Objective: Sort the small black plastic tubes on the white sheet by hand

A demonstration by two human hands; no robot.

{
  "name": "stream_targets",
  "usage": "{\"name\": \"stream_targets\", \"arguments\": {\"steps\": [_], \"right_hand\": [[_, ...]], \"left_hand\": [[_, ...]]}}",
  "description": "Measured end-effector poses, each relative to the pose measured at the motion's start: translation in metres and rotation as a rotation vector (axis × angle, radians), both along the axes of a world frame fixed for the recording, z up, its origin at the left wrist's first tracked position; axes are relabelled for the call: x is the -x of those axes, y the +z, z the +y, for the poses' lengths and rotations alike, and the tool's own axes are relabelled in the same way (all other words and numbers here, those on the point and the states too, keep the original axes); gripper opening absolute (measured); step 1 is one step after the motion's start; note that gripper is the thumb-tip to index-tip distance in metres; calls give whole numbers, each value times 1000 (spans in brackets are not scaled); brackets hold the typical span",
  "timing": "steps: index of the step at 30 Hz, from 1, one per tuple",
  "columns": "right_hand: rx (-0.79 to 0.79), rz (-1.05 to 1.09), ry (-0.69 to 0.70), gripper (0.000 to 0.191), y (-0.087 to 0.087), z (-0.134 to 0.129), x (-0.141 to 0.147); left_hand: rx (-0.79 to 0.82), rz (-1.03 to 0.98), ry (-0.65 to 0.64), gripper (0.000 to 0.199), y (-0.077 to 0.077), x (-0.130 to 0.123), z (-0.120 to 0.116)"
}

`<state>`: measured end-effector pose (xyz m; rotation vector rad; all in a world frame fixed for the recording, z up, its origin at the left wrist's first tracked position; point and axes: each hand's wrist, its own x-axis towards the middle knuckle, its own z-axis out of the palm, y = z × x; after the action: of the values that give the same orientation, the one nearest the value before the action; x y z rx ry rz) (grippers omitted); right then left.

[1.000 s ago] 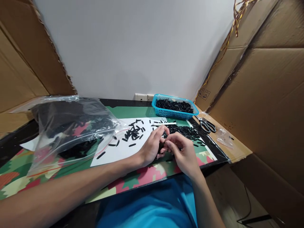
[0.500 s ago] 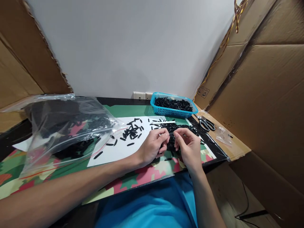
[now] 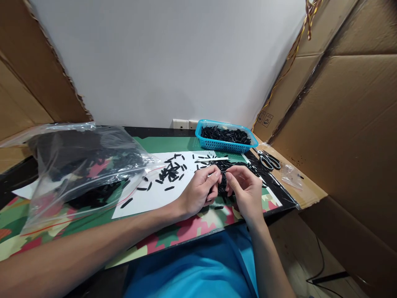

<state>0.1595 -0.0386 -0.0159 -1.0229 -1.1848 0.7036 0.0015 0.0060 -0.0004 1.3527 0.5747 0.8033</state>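
Observation:
Both hands meet over a pile of small black strip-like pieces [image 3: 228,192], fingertips close together. My left hand [image 3: 203,188] is closed, its thumb pressed on curled fingers. Facing it, my right hand [image 3: 246,188] pinches thumb against index finger, the other fingers loosely bent. Whatever lies between the fingertips is too small and dark to make out against the pile. A white sheet of paper [image 3: 155,203] to the left carries more loose black pieces [image 3: 170,171]. Just behind the hands, a thin white strip [image 3: 214,159] lies across the pile.
A blue plastic basket [image 3: 228,147] full of black pieces stands at the back. Scissors [image 3: 268,161] and a small clear bag [image 3: 291,177] lie right. A large zip bag [image 3: 118,145] with black pieces covers the left. Cardboard walls [image 3: 350,116] flank the table.
Both hands hold nearly the same pose, with only slight finger movement. The whole view has shifted a little.

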Motion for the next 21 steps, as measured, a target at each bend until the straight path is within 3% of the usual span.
{"name": "stream_targets", "arguments": {"steps": [5, 21], "right_hand": [[-29, -47, -66, 16, 1, 0, 1], [-74, -143, -58, 5, -3, -3, 3]], "left_hand": [[-21, 21, -7, 37, 1, 1, -1], [-7, -15, -2, 31, -1, 1, -1]]}}
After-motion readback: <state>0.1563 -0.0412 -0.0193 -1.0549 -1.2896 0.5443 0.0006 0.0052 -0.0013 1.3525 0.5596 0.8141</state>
